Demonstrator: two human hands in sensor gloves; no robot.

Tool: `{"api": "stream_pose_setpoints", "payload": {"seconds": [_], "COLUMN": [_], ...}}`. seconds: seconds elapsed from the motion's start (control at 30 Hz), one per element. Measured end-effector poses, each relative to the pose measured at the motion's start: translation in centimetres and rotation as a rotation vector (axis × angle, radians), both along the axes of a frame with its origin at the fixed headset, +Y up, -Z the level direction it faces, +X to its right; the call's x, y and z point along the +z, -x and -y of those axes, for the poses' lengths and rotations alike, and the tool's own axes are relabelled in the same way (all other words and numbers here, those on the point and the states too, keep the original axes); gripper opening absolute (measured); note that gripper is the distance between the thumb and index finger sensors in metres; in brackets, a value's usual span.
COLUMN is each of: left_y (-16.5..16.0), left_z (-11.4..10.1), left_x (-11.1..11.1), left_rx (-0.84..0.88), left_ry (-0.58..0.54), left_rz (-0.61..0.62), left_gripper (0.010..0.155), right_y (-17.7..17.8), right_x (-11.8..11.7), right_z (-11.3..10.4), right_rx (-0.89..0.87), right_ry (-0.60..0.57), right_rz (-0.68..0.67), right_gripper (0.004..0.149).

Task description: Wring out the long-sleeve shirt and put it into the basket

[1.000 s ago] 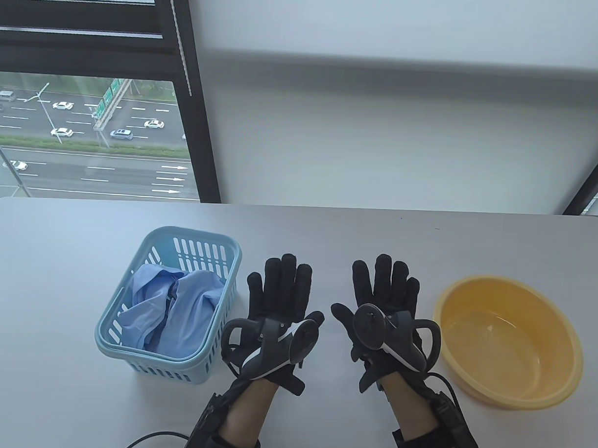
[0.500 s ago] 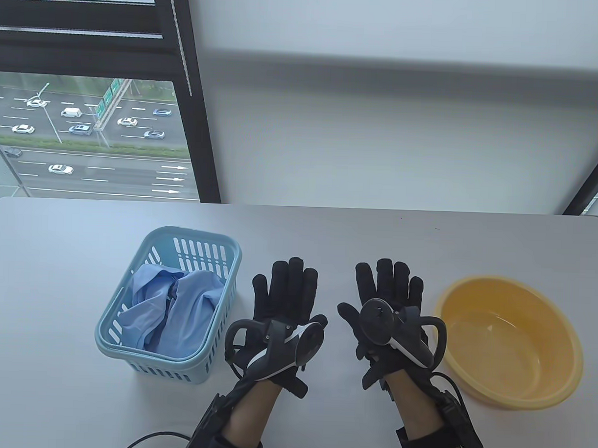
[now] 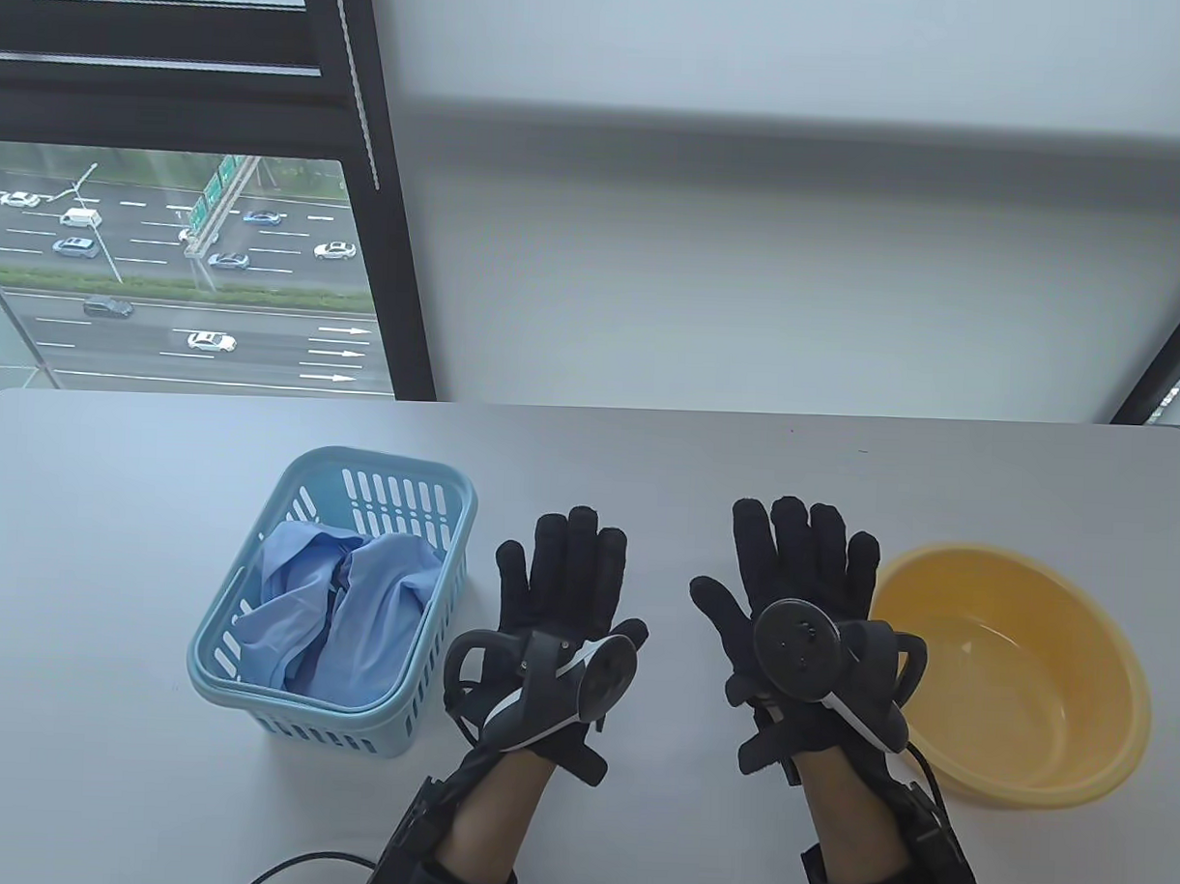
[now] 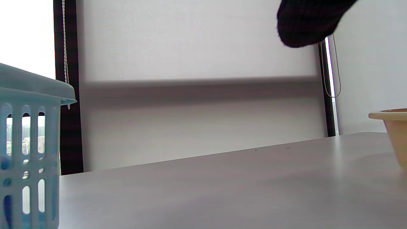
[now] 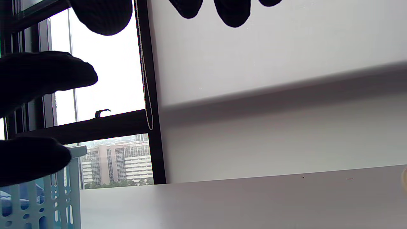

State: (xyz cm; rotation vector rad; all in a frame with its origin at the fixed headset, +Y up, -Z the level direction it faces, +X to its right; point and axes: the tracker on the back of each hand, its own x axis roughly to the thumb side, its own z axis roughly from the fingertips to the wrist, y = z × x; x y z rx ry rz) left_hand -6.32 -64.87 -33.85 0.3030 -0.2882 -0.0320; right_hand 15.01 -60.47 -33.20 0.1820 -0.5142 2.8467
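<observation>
A light blue long-sleeve shirt (image 3: 338, 607) lies crumpled inside the pale blue slotted basket (image 3: 395, 479) on the table's left. Its slotted wall also shows in the left wrist view as the basket (image 4: 28, 159) and in the right wrist view as the basket (image 5: 54, 203). My left hand (image 3: 566, 581) lies flat just right of the basket, fingers straight, holding nothing. My right hand (image 3: 798, 565) hovers with fingers spread and straight beside the yellow basin, also holding nothing. Dark fingertips (image 5: 232, 12) hang in at the top of the right wrist view.
A yellow basin (image 3: 1017, 670) stands at the right with a little water in it; its rim shows as the basin (image 4: 394, 127) in the left wrist view. A window and white wall rise behind the table's far edge. A black cable (image 3: 305, 862) runs off the near edge.
My right hand has shifted to the right and slightly forward, toward the yellow basin. My left hand has barely moved. The shirt stays in the basket.
</observation>
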Motion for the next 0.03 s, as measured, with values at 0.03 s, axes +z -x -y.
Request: {"api": "stream_pose_setpoints", "payload": {"seconds": [0.03], "left_y": [0.00], "left_z": [-0.10], "left_x": [0.05], "left_rx": [0.005], "left_ry": [-0.002], "left_rz": [0.005], "left_gripper": [0.093], "right_y": [-0.06], "right_x": [0.10], "right_z": [-0.07], "right_rx": [-0.004], "right_ry": [-0.009], "right_rz": [-0.001], "right_gripper": [0.079]}}
